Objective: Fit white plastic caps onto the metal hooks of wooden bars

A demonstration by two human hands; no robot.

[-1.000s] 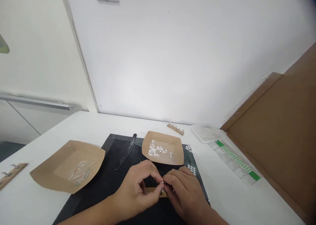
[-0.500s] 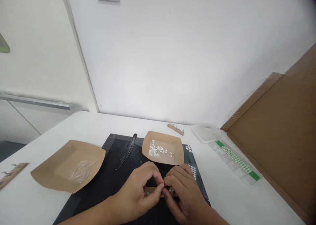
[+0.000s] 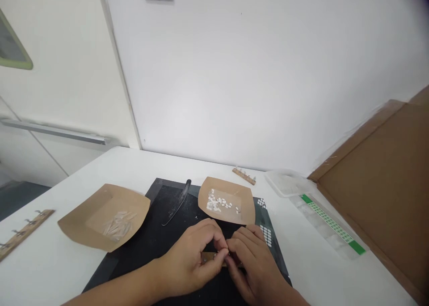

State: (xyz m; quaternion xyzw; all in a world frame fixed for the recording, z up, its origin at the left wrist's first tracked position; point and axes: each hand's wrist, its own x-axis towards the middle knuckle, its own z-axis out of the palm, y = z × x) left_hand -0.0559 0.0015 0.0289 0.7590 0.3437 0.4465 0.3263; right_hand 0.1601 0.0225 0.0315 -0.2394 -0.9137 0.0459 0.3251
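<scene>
My left hand (image 3: 197, 257) and my right hand (image 3: 251, 261) meet fingertip to fingertip over a black mat (image 3: 147, 252). Thumb and forefinger of the left are pinched together; the right hand's fingers are curled and closed right beside them. Whatever lies between the fingertips is too small and covered to name. Just under them is a small wooden strip (image 3: 209, 257) with metal bits on it, mostly hidden by both hands. Beyond the hands stands a brown paper tray (image 3: 246, 203) holding many small white pieces.
Another paper tray (image 3: 80, 212) at left holds clear slender pieces. A black knife-like tool (image 3: 179, 203) lies on the mat. Wooden strips with fittings lie at far left (image 3: 27, 230) and by the wall (image 3: 244, 176). At right are a plastic bag (image 3: 331, 225) with a green band and cardboard (image 3: 378, 172).
The view has shifted left, so everything sits a little further right. Both hands keep nearly the same pinched pose over the wooden strip.
</scene>
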